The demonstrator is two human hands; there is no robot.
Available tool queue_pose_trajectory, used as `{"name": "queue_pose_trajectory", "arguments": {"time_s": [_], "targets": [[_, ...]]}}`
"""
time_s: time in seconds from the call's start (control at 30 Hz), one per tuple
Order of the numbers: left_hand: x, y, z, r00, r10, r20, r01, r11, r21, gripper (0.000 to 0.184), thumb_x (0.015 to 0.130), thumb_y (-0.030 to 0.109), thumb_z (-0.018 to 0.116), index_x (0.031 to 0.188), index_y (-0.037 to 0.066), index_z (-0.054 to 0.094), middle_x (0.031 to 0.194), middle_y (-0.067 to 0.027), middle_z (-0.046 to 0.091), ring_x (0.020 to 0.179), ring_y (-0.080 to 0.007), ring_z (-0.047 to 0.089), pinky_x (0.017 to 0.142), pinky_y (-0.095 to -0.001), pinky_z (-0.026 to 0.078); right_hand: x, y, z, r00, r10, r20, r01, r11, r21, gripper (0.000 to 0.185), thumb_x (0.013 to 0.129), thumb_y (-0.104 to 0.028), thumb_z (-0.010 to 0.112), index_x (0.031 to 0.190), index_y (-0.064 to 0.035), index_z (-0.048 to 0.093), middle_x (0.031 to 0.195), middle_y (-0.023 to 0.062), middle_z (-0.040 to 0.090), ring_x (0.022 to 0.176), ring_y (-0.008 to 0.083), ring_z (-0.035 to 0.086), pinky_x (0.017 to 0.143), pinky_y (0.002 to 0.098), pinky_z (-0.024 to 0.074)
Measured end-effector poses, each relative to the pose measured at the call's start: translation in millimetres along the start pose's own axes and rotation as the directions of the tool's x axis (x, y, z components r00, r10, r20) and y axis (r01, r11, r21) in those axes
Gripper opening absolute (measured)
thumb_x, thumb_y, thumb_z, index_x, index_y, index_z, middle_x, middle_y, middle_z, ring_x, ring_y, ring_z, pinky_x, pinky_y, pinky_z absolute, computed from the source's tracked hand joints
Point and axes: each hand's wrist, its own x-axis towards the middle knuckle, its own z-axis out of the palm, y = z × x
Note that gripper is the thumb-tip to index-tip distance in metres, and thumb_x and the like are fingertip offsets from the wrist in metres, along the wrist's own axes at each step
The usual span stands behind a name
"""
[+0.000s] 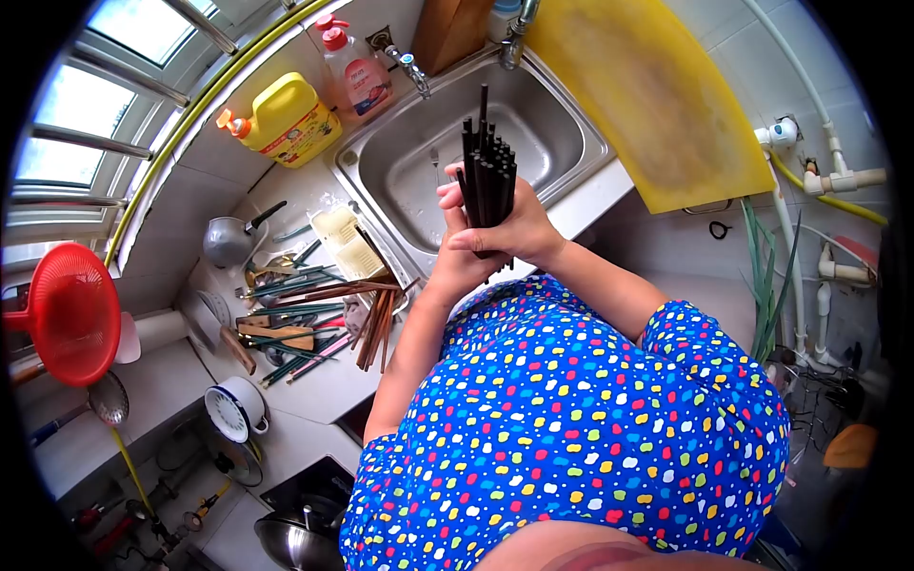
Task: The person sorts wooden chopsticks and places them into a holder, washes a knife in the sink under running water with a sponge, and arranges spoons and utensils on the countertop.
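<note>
A thick bundle of black chopsticks (pixel 490 181) stands nearly upright in front of my body, close to the sink's near edge. My left hand (pixel 459 265) wraps the lower part of the bundle from the left. From the other side my right hand (pixel 526 231) closes round the same bundle, its thumb across the front. The lower ends poke out beneath the hands. To the left, brown chopsticks (pixel 379 328) lie in a loose pile beside green-ended chopsticks (pixel 305 309) and other utensils. A cream plastic holder (pixel 347 245) lies by the sink.
Beyond the hands is a steel sink (pixel 400 176) with a tap (pixel 409 68). A yellow jug (pixel 290 119) and a pink soap bottle (pixel 362 76) stand behind it. Right of it leans a yellow board (pixel 657 105). Leftward are a small pot (pixel 228 241) and white enamel mug (pixel 231 409).
</note>
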Motion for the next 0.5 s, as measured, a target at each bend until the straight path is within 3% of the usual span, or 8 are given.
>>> {"name": "queue_pose_trajectory", "arguments": {"time_s": [0.03,0.07,0.1,0.17,0.23,0.33,0.43,0.5], "targets": [[-0.9,4.5,2.5,1.000,-0.003,-0.027,0.004,1.000,0.018,0.067,0.070,0.003,0.077,0.124,0.002,0.038,0.105,-0.0082,0.058,0.090,-0.0162,0.060,0.072,-0.0300,0.053,-1.7,0.6,2.8,0.999,0.014,-0.030,-0.014,1.000,0.003,0.061,0.064,-0.013,0.086,0.116,0.0001,0.056,0.106,0.0068,0.063,0.103,0.0156,0.059,0.093,0.0335,0.0465],[-0.9,2.1,4.2,0.999,-0.008,-0.051,0.014,0.994,0.109,0.074,0.069,0.007,0.077,0.129,0.002,0.033,0.108,-0.0127,0.058,0.098,-0.0247,0.060,0.084,-0.0365,0.050,-5.0,-1.6,6.3,0.998,0.041,-0.053,-0.035,0.994,0.104,0.041,0.069,-0.008,0.082,0.104,-0.0020,0.061,0.097,0.0060,0.064,0.101,0.0162,0.060,0.093,0.0339,0.0470],[-0.5,0.7,4.0,0.999,-0.014,-0.051,0.019,0.994,0.109,0.074,0.069,0.007,0.077,0.129,0.002,0.033,0.108,-0.0127,0.058,0.098,-0.0247,0.060,0.084,-0.0365,0.050,-7.2,5.9,5.5,0.998,0.046,-0.054,-0.040,0.993,0.108,0.041,0.069,-0.008,0.082,0.104,-0.0020,0.061,0.097,0.0060,0.064,0.101,0.0162,0.060,0.093,0.0339,0.0470],[2.9,-2.7,4.3,0.983,0.182,-0.034,-0.170,0.958,0.231,0.042,0.070,0.006,0.076,0.107,0.003,0.057,0.096,-0.0054,0.062,0.087,-0.0172,0.061,0.076,-0.0332,0.050,-12.8,27.0,1.2,1.000,-0.014,-0.027,0.016,0.998,0.060,0.042,0.073,-0.010,0.078,0.110,-0.0023,0.059,0.097,0.0057,0.067,0.093,0.0116,0.062,0.087,0.0290,0.0489],[2.9,-17.8,4.5,0.992,0.090,-0.083,-0.078,0.986,0.146,0.040,0.069,0.009,0.074,0.106,0.004,0.061,0.104,-0.0086,0.062,0.097,-0.0233,0.061,0.082,-0.0343,0.049,-16.5,27.0,4.8,0.999,0.010,-0.040,-0.007,0.998,0.065,0.033,0.074,-0.008,0.075,0.103,-0.0026,0.060,0.096,0.0052,0.067,0.092,0.0120,0.063,0.089,0.0297,0.0484],[3.4,-29.1,-1.2,0.978,0.193,-0.074,-0.165,0.945,0.282,0.039,0.071,0.013,0.072,0.108,0.005,0.063,0.099,-0.0079,0.065,0.093,-0.0215,0.063,0.081,-0.0324,0.050,-14.6,38.0,1.4,0.961,-0.265,0.073,0.275,0.915,-0.295,0.031,0.075,-0.008,0.075,0.101,-0.0037,0.059,0.090,0.0027,0.064,0.086,0.0118,0.061,0.087,0.0279,0.0474],[3.2,-38.2,-1.5,0.968,0.240,-0.079,-0.189,0.895,0.403,0.033,0.072,0.013,0.072,0.103,0.003,0.065,0.095,-0.0068,0.067,0.089,-0.0200,0.065,0.079,-0.0314,0.051,-18.0,42.4,6.2,0.988,-0.150,-0.024,0.145,0.977,-0.154,0.030,0.076,-0.008,0.074,0.101,-0.0039,0.058,0.088,0.0024,0.062,0.084,0.0113,0.060,0.083,0.0278,0.0477],[-1.8,-42.6,1.9,0.973,0.199,-0.120,-0.147,0.926,0.347,0.030,0.073,0.013,0.071,0.101,0.003,0.065,0.096,-0.0072,0.067,0.089,-0.0186,0.065,0.079,-0.0306,0.051,-23.2,49.2,11.8,0.996,-0.037,-0.087,0.039,0.999,0.028,0.031,0.075,-0.009,0.076,0.101,-0.0035,0.058,0.089,0.0032,0.063,0.085,0.0112,0.060,0.079,0.0278,0.0477]]}}
